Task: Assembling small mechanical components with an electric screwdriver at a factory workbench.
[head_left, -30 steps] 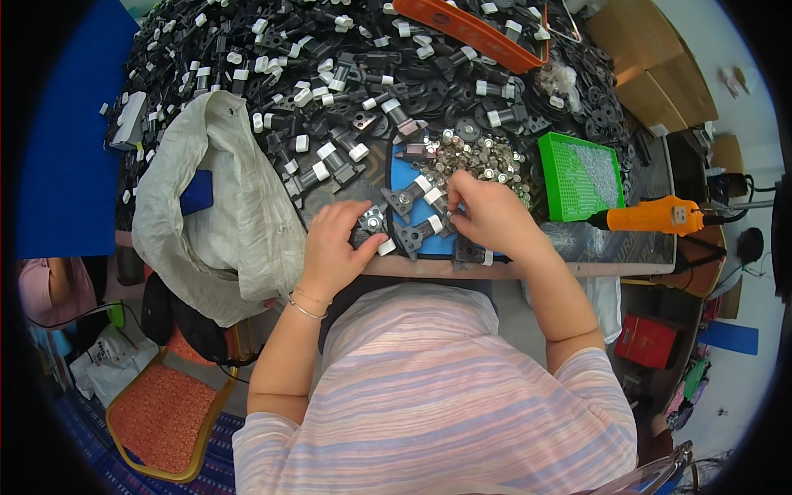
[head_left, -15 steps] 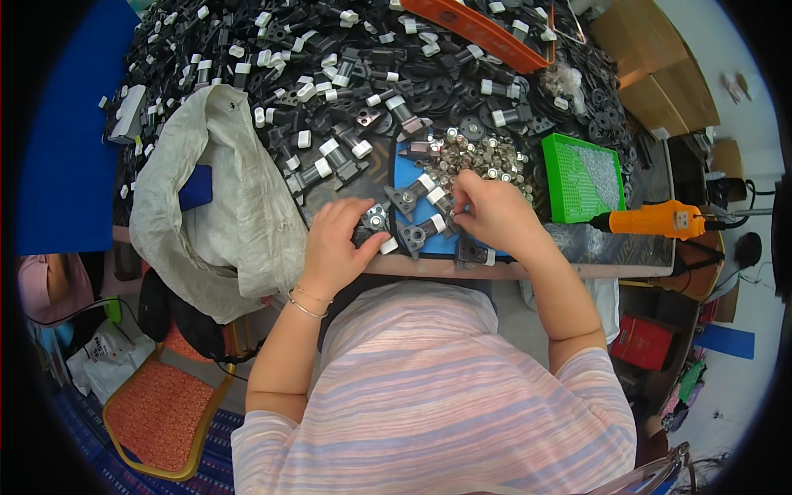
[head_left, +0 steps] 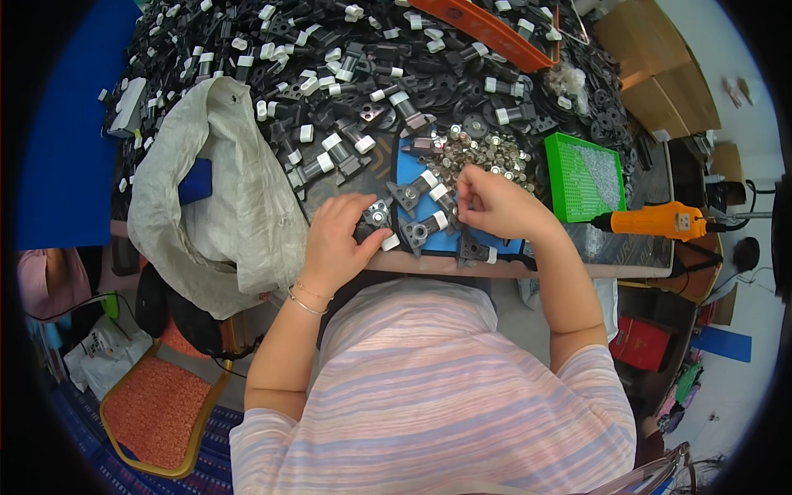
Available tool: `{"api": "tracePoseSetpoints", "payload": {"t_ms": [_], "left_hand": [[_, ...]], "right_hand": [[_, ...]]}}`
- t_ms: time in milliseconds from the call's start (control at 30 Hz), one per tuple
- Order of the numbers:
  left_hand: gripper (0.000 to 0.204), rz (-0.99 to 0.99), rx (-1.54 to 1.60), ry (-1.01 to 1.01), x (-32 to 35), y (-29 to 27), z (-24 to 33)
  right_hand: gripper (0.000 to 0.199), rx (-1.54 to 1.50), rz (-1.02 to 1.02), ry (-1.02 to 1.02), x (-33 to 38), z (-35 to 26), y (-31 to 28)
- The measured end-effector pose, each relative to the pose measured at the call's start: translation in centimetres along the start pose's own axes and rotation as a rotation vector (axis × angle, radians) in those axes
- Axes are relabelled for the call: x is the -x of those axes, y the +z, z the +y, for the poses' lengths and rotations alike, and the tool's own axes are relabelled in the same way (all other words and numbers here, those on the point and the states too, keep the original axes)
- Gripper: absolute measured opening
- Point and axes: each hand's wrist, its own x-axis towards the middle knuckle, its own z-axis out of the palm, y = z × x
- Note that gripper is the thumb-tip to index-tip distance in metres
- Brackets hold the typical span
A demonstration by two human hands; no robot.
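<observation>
My left hand (head_left: 340, 241) rests at the table's near edge, its fingers shut on a black bracket with a white end (head_left: 378, 219). My right hand (head_left: 497, 205) is just right of it, fingertips pinched over the blue mat (head_left: 406, 172); whether a small metal piece is between them I cannot tell. A few black brackets with white caps (head_left: 422, 229) lie on the mat between my hands. A heap of small silvery nuts (head_left: 478, 154) sits right behind my right hand.
A huge pile of black-and-white parts (head_left: 330, 58) covers the table behind. A grey sack (head_left: 216, 190) hangs over the left edge. A green tray (head_left: 587, 175) and an orange electric screwdriver (head_left: 660, 221) lie at the right. An orange bin (head_left: 487, 33) is at the back.
Both hands stayed over the blue mat. My right hand drew slightly back from the nut heap toward the brackets; my left hand kept its hold on the bracket.
</observation>
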Motion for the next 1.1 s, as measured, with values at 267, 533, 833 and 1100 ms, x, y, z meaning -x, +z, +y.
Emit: {"api": "tracePoseSetpoints", "payload": {"t_ms": [267,533,833,1100], "left_hand": [[0.043,-0.009,0.000,-0.020,-0.1,0.0,0.1],[0.044,-0.011,-0.004,-0.010,0.1,0.1,0.0],[0.043,-0.003,-0.011,-0.005,0.0,0.1,0.0],[0.042,0.007,-0.007,0.001,0.1,0.1,0.0]], "right_hand": [[0.027,-0.149,-0.173,-0.134,-1.5,-1.9,2.9],[0.027,0.079,0.073,-0.189,-1.8,-2.4,3.7],[0.028,0.040,0.074,-0.172,-1.5,-2.8,3.7],[0.028,-0.051,0.216,-0.029,0.1,-1.4,0.4]]}}
